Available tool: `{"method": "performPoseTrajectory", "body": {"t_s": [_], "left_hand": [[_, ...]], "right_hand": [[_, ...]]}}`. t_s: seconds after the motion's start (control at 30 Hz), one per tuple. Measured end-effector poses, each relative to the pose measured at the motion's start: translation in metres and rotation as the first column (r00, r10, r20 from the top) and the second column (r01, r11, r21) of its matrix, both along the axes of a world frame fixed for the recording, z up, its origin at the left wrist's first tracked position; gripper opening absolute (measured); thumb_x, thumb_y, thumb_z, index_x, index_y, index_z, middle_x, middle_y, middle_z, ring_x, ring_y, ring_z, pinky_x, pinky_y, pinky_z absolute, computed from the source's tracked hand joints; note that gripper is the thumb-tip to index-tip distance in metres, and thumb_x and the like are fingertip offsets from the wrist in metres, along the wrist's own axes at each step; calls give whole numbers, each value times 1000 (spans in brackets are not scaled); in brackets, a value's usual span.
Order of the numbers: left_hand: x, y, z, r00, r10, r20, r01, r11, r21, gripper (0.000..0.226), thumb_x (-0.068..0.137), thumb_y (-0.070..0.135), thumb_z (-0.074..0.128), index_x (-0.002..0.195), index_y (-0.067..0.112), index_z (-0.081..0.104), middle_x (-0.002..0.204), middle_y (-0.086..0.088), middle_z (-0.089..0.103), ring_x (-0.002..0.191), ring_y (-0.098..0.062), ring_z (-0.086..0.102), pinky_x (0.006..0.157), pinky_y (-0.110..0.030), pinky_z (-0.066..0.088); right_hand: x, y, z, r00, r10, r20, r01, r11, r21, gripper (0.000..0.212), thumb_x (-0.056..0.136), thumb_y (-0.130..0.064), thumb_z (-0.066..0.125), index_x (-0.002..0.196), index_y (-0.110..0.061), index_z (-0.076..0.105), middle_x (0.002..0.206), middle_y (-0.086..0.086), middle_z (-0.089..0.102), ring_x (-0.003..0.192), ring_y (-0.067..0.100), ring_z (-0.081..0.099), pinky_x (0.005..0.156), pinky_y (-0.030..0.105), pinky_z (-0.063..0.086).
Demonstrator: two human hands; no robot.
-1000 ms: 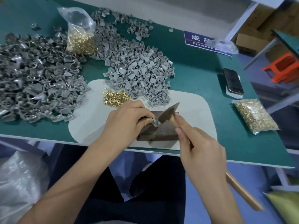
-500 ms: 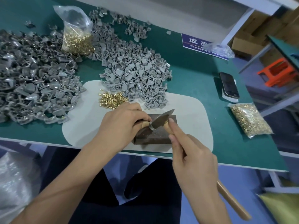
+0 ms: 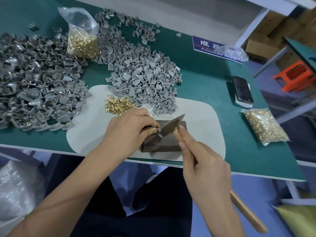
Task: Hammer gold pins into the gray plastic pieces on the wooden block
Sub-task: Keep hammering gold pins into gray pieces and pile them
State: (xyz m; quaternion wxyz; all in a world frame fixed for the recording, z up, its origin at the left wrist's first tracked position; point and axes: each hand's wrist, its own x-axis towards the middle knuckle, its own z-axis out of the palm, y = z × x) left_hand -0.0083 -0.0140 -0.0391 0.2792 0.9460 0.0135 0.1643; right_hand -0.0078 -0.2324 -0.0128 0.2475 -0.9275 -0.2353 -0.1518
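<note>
Head view: left hand (image 3: 130, 132) curls over left end of wooden block (image 3: 164, 142), fingertips pinching small gray piece (mostly hidden) on top. Right hand (image 3: 206, 175) grips hammer (image 3: 171, 128) by wooden handle, head touching piece. Block sits on pale mat (image 3: 205, 120), near table edge. Loose gold pins (image 3: 118, 106) just beyond left hand; gray plastic pieces (image 3: 145, 77) heaped farther back.

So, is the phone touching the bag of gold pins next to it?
Apart. The head view shows a strip of green table between the phone and the bag of gold pins.
</note>
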Motion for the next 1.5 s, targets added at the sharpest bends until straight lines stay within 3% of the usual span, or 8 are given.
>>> {"method": "performPoseTrajectory", "body": {"t_s": [0.4, 0.53, 0.77, 0.97, 1.1, 1.23, 1.33, 1.5], "left_hand": [[0, -1, -2, 1000, 3, 15, -3, 1000, -2, 7, 89, 44, 72, 95, 43, 76, 88, 20, 60, 94, -10, 56, 59, -30, 43], [0, 1, -3, 1000, 6, 25, -6, 1000, 29, 7, 88, 43, 74, 95, 43, 76, 88, 20, 62, 94, -11, 58, 58, -28, 41], [1, 0, -3, 1000, 4, 27, -5, 999, 36, 7, 88, 43, 74, 94, 43, 76, 88, 19, 63, 94, -12, 59, 60, -31, 46], [1, 0, -4, 1000, 6, 23, -7, 1000, 25, 8, 88, 44, 73, 96, 44, 76, 87, 20, 62, 94, -10, 57, 58, -28, 37], [-1, -1, -4, 1000, 22, 4, -22, 1000, -5, 9, 88, 46, 71, 96, 44, 76, 88, 20, 62, 95, -8, 56, 62, -31, 44], [-1, -2, -3, 1000, 14, -1, -14, 1000, -20, 10, 89, 46, 70, 97, 43, 76, 89, 20, 61, 96, -7, 54, 63, -30, 42], [-4, -5, -6, 1000, 21, 20, -20, 999, -42, 9, 91, 40, 70, 98, 38, 75, 92, 20, 60, 98, -9, 54, 65, -31, 43], [-19, -3, -10, 982, 53, 180, -16, 979, -201, 3, 87, 19, 73, 89, 19, 71, 91, 10, 63, 92, -16, 58, 82, -40, 48]], "right_hand": [[-4, -1, 2, 998, -49, 39, 40, 980, 197, 37, 104, -35, 51, 139, -38, 61, 84, -7, 68, 64, 17, 60, 49, 36, 50], [-4, -1, 1, 1000, -12, -25, 12, 1000, 6, 39, 102, -39, 47, 139, -45, 59, 70, -7, 56, 57, 19, 50, 44, 35, 45], [-5, -1, -1, 999, 1, -51, 3, 998, 66, 40, 101, -34, 52, 140, -43, 58, 72, -7, 58, 59, 21, 53, 47, 39, 49], [23, -17, -5, 961, -260, -92, 271, 951, 148, 41, 103, -36, 48, 140, -53, 50, 95, -12, 67, 85, 15, 57, 64, 33, 41], [50, -29, -22, 902, -411, -135, 417, 909, 20, 52, 100, -12, 52, 144, -39, 53, 98, -3, 58, 98, 27, 52, 67, 36, 34], [54, -24, -34, 873, -423, -243, 389, 904, -179, 63, 97, -7, 50, 153, -35, 44, 128, 0, 63, 118, 28, 47, 97, 40, 36], [48, -14, -31, 926, -337, -172, 337, 941, -26, 43, 100, -15, 55, 143, -22, 58, 131, 4, 65, 128, 31, 50, 110, 48, 35], [28, 31, -15, 996, 81, 33, -87, 953, 290, 22, 97, -24, 64, 116, -19, 74, 110, -7, 72, 108, 19, 63, 96, 47, 48]]}}
